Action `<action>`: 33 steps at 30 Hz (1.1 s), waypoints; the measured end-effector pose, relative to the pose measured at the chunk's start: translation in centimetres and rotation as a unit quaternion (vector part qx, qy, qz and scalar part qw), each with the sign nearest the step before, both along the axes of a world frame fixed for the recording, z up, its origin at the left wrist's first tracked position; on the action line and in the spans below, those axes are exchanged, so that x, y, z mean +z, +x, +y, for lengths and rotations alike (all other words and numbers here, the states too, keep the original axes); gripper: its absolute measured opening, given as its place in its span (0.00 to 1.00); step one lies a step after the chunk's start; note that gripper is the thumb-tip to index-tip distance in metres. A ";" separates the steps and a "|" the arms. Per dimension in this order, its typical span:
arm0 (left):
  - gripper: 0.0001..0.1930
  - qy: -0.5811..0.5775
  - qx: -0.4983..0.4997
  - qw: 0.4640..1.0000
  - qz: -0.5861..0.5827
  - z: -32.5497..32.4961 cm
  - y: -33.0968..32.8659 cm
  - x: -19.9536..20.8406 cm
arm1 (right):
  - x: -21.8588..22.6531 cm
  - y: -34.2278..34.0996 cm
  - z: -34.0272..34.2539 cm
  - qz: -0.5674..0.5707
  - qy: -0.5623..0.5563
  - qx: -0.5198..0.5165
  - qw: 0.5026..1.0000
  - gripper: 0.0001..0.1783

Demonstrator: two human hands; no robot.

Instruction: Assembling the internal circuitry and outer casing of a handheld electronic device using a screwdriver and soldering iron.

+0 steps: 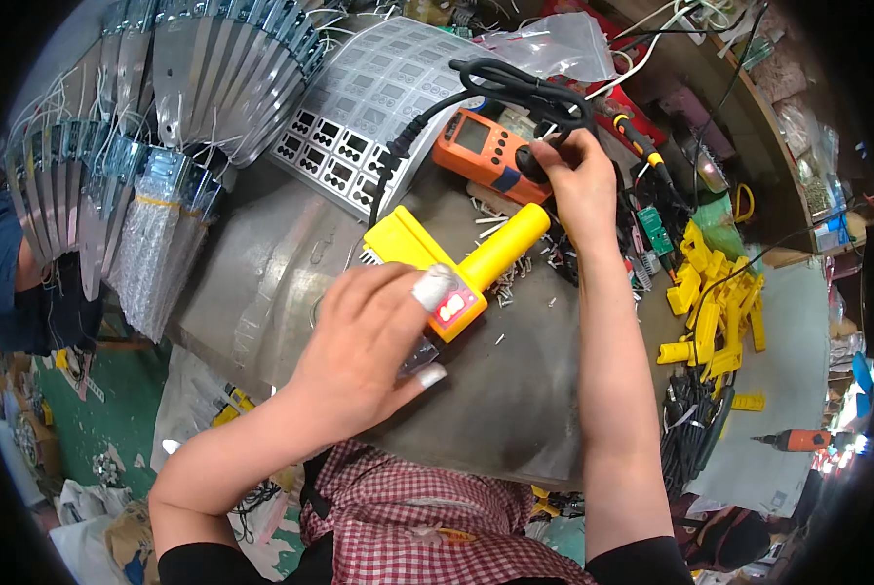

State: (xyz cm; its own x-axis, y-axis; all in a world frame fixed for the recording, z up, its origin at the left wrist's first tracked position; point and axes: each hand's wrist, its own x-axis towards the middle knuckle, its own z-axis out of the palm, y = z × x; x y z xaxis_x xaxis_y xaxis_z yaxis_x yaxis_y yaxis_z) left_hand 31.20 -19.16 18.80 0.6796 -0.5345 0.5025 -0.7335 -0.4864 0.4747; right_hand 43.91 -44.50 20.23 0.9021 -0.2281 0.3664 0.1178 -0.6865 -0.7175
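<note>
My left hand (359,336), its thumb and a finger wrapped in white, is closed around a yellow plastic device (398,239). The device has a cylindrical handle and a small red panel that glows. On the bench beyond it lies an orange handheld meter (474,151) with a grey screen and several buttons. My right hand (583,185) pinches the black round knob (531,163) at the meter's right end; the fingertips are partly hidden. A coiled black cable (524,83) lies behind the meter, and its thick end (398,146) hangs over a printed sheet.
The grey sheet of printed labels (344,146) lies at the back. Metal blades with wires (222,78) fan out at the left. On the right are yellow casings (715,302), a green circuit board (653,229), black cords (690,429) and an orange screwdriver (805,441). White bits (503,288) are scattered mid-bench.
</note>
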 end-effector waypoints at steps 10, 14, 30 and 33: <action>0.43 0.064 -0.014 0.997 -0.047 -1.2 1.0 -1.9 | -0.2 0.0 0.0 -0.008 -0.012 0.011 1.000 0.17; 0.43 0.055 -0.021 0.997 -0.052 -1.2 1.1 -2.6 | -0.4 0.1 0.0 -0.017 -0.014 0.012 1.000 0.18; 0.47 -0.010 -0.026 0.998 -0.049 -1.2 0.7 -3.0 | 0.0 -0.3 0.5 -0.039 -0.021 0.013 0.999 0.19; 0.48 -0.006 -0.021 0.998 -0.052 -1.3 0.7 -3.0 | 0.1 -0.4 0.6 -0.033 -0.013 0.017 0.999 0.19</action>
State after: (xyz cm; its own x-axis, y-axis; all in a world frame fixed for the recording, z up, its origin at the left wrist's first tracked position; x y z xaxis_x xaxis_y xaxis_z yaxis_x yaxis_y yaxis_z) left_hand 31.91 -20.41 15.82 0.6004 -0.5550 0.5757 -0.7989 -0.4485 0.4008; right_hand 43.55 -43.91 20.28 0.8830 -0.1870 0.4304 0.1876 -0.7000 -0.6890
